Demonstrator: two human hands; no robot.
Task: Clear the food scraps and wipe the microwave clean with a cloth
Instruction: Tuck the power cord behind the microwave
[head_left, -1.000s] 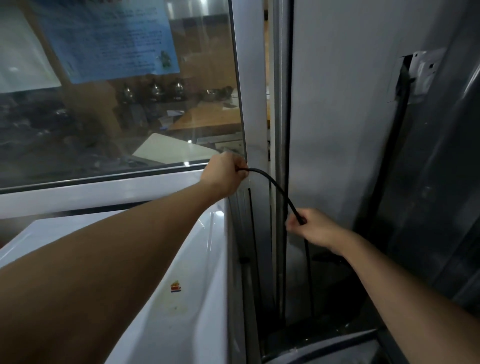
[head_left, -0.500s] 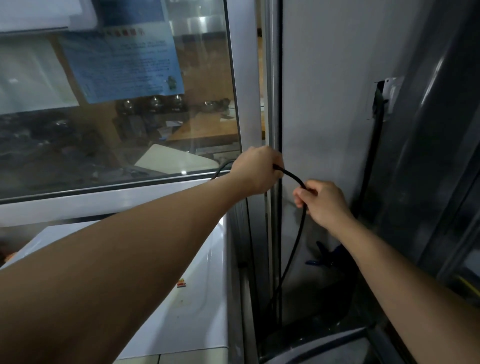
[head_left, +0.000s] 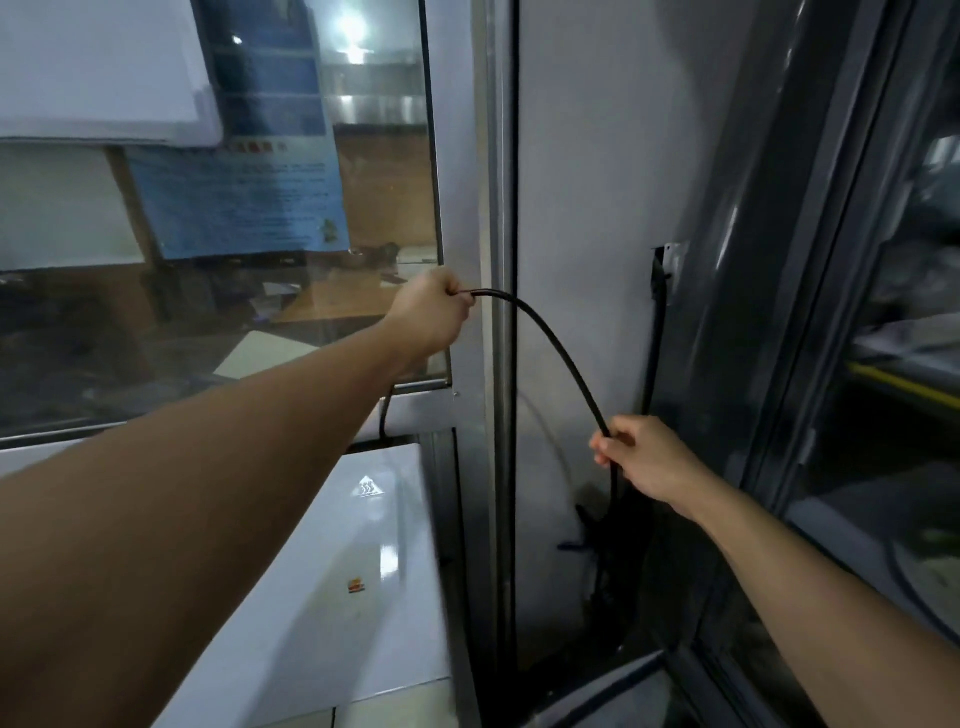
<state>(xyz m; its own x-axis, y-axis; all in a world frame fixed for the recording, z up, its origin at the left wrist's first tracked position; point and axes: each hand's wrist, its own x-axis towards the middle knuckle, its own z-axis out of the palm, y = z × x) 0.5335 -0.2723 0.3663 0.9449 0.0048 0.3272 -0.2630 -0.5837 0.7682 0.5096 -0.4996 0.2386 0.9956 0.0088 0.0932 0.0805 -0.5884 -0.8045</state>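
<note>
The white top of the microwave (head_left: 332, 561) fills the lower left, with a heat warning mark and a small orange sticker on it. A black power cable (head_left: 556, 343) arcs above its right side. My left hand (head_left: 431, 312) is closed on the cable's upper end, in front of the metal window post. My right hand (head_left: 644, 457) grips the same cable lower down and to the right. From there the cable drops into the dark gap beside the microwave. No cloth or food scraps are in view.
A glass window (head_left: 218, 270) with a blue notice (head_left: 239, 202) stands behind the microwave. A grey wall panel (head_left: 597, 208) carries a socket (head_left: 670, 270) with a black lead hanging from it. Dark glass doors (head_left: 857, 364) close off the right side.
My hands have moved apart along the cable: the right hand slid down and to the right, and the arc between them has grown longer. The view has tilted down.
</note>
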